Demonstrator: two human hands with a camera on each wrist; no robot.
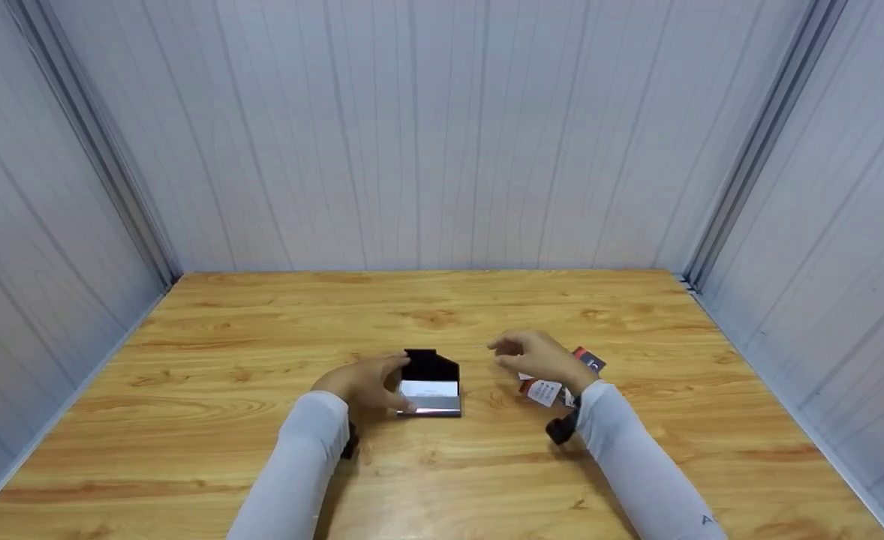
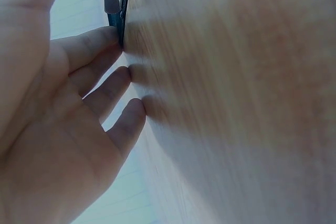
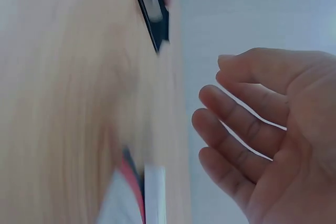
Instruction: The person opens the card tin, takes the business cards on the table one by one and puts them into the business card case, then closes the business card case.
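Observation:
A metal business card case point(image 1: 438, 405) lies on the table with its black-lined lid point(image 1: 431, 366) raised at the back. White cards point(image 1: 430, 388) show inside it. My left hand point(image 1: 367, 381) holds the case by its left side, thumb at the front corner and forefinger towards the lid. In the left wrist view the other fingers point(image 2: 137, 109) come down beside it at the tabletop. My right hand point(image 1: 539, 355) hovers right of the case with loosely bent fingers and nothing in them. Below it lie several loose cards point(image 1: 543, 392), partly hidden by the hand and wrist.
The wood-grain table point(image 1: 209, 450) reaches back to a pale panelled wall point(image 1: 442, 135), with more panels along both sides. A red and dark card point(image 1: 589, 360) lies just beyond the right wrist. Black wrist cameras point(image 1: 560, 430) sit beneath the forearms.

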